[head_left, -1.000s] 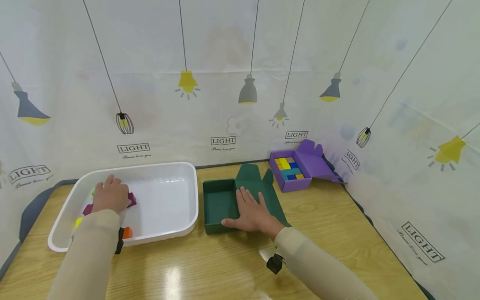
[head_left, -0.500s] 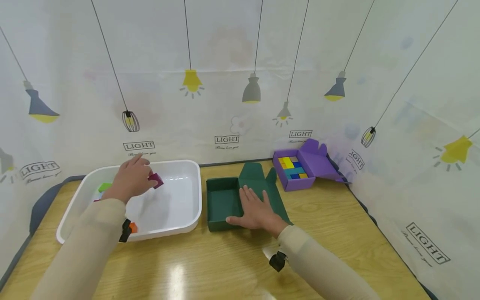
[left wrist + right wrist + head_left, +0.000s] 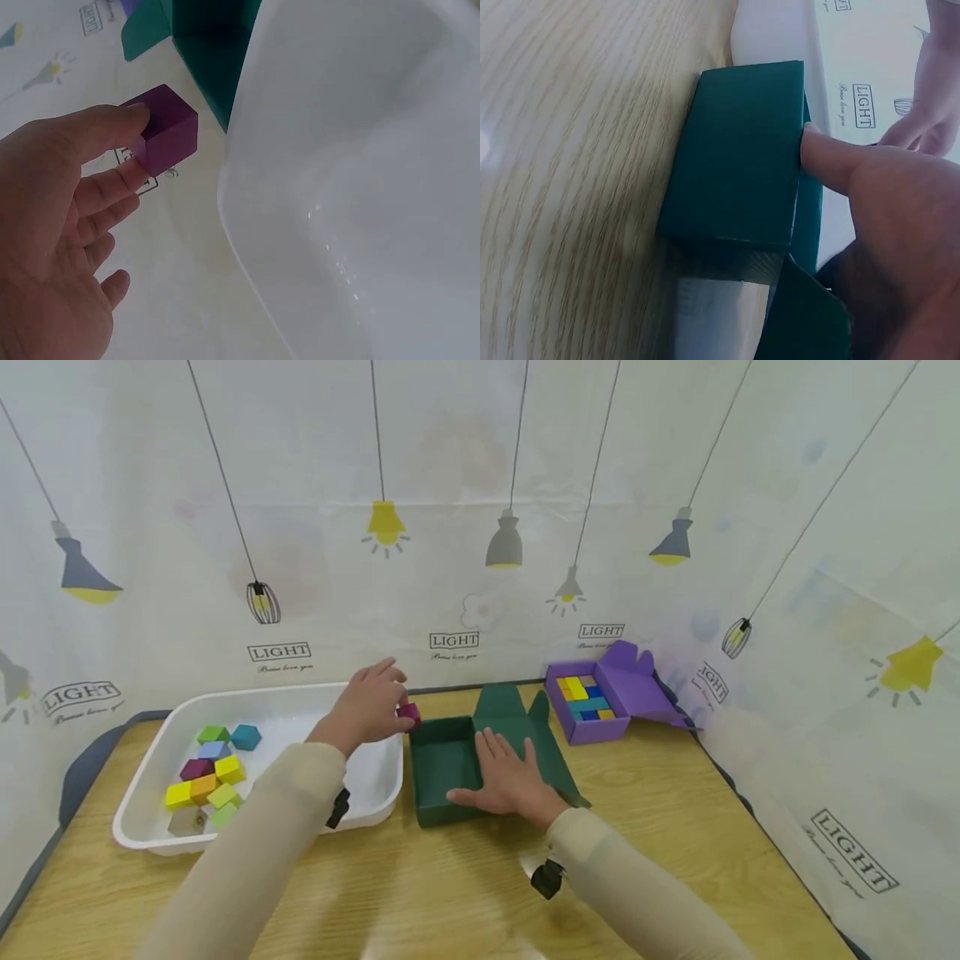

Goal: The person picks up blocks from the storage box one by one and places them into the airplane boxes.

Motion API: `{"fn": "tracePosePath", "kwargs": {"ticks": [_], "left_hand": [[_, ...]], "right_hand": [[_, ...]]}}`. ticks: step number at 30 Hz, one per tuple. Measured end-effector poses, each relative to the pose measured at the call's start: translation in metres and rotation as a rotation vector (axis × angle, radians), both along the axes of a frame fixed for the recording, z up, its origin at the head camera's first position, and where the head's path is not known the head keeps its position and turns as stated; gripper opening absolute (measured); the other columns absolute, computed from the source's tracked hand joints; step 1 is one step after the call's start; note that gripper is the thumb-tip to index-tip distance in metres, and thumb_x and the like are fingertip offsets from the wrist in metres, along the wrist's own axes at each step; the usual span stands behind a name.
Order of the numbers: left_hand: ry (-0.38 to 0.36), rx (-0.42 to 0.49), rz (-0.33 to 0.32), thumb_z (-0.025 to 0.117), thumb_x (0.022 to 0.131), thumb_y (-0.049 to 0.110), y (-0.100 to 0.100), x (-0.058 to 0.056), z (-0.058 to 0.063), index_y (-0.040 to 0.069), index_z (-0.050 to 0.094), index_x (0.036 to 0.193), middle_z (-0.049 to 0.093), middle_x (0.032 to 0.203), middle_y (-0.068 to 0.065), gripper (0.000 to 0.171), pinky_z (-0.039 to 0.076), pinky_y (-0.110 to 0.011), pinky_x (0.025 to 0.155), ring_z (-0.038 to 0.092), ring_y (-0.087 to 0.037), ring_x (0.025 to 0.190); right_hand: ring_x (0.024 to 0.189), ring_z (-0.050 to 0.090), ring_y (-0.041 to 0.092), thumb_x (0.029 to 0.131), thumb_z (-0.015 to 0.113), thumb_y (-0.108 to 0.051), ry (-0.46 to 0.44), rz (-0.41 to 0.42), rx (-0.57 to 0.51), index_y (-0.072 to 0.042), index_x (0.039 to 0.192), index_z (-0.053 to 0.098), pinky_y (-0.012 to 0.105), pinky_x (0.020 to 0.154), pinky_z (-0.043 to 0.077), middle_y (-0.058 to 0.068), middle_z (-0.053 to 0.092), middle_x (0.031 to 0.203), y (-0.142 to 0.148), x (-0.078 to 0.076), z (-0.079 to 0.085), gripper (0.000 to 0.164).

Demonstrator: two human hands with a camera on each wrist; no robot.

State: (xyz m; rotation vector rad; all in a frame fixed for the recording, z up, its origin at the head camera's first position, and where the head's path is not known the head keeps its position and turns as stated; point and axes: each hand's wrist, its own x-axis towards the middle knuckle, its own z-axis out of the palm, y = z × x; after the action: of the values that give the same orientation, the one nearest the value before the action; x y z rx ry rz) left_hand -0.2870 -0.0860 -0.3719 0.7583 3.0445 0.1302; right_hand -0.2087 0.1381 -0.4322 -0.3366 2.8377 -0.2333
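My left hand (image 3: 367,706) pinches a purple-red cube (image 3: 171,131) between thumb and forefinger, its other fingers loosely bent. In the head view the cube is at the gap between the white tub's right rim and the green box (image 3: 442,817), near the box's back left corner. My right hand (image 3: 510,777) lies with straight, spread fingers over the right side of the green box and its folded-back lid. Its thumb tip rests at the box's front rim, as the right wrist view shows. The box's visible interior is bare green.
On the left, a white tub (image 3: 142,835) holds several coloured cubes, grouped at its left side. At the back right a purple box (image 3: 600,731) stands with its lid folded back, filled with coloured blocks. A printed curtain (image 3: 420,593) hangs behind the table.
My left hand has lifted the purple-red cube out of the white tub and carried it right, to the green box's left edge. The right hand has stayed on the green box.
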Motion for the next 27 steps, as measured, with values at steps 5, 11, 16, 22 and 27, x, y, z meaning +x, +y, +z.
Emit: {"fn": "tracePosePath", "kwargs": {"ticks": [5, 11, 16, 22, 27], "left_hand": [[-0.014, -0.051, -0.024, 0.070, 0.086, 0.039, 0.024, -0.003, -0.017, 0.009, 0.073, 0.095, 0.056, 0.138, -0.011, 0.031, 0.023, -0.054, 0.122, 0.025, -0.033, 0.148], [0.020, -0.144, -0.061, 0.069, 0.087, 0.037, 0.037, -0.001, -0.033, 0.009, 0.072, 0.084, 0.056, 0.137, -0.011, 0.029, 0.025, -0.050, 0.122, 0.029, -0.031, 0.147], [0.116, -0.258, -0.107, 0.064, 0.090, 0.033, 0.043, 0.005, -0.044, 0.008, 0.074, 0.089, 0.057, 0.138, -0.009, 0.028, 0.025, -0.047, 0.122, 0.032, -0.029, 0.146], [0.167, -0.376, -0.140, 0.061, 0.094, 0.032, 0.051, 0.007, -0.054, 0.014, 0.075, 0.098, 0.052, 0.144, -0.006, 0.024, 0.018, -0.047, 0.125, 0.025, -0.026, 0.150], [0.177, -0.420, -0.142, 0.065, 0.091, 0.035, 0.053, 0.007, -0.063, 0.016, 0.075, 0.101, 0.051, 0.144, -0.006, 0.023, 0.017, -0.047, 0.125, 0.020, -0.027, 0.151]], "right_hand": [[0.153, 0.015, 0.026, 0.085, 0.050, -0.074, -0.009, 0.009, 0.022, -0.014, 0.157, 0.017, 0.063, 0.121, 0.001, 0.006, 0.014, 0.165, 0.003, 0.004, -0.002, 0.099], [0.152, 0.019, 0.027, 0.082, 0.049, -0.077, -0.002, 0.000, 0.032, -0.013, 0.156, 0.020, 0.064, 0.121, 0.004, 0.006, 0.017, 0.164, 0.005, 0.009, -0.001, 0.102], [0.152, 0.021, 0.027, 0.082, 0.048, -0.078, 0.008, -0.008, 0.056, -0.012, 0.156, 0.020, 0.063, 0.121, 0.007, 0.007, 0.018, 0.164, 0.006, 0.011, -0.001, 0.102], [0.151, 0.022, 0.027, 0.083, 0.047, -0.078, 0.008, -0.012, 0.080, -0.013, 0.156, 0.019, 0.063, 0.121, 0.008, 0.006, 0.017, 0.164, 0.007, 0.010, -0.003, 0.102], [0.152, 0.021, 0.027, 0.084, 0.047, -0.077, 0.007, -0.010, 0.078, -0.012, 0.157, 0.018, 0.063, 0.121, 0.008, 0.007, 0.016, 0.164, 0.007, 0.009, -0.004, 0.102]]}}
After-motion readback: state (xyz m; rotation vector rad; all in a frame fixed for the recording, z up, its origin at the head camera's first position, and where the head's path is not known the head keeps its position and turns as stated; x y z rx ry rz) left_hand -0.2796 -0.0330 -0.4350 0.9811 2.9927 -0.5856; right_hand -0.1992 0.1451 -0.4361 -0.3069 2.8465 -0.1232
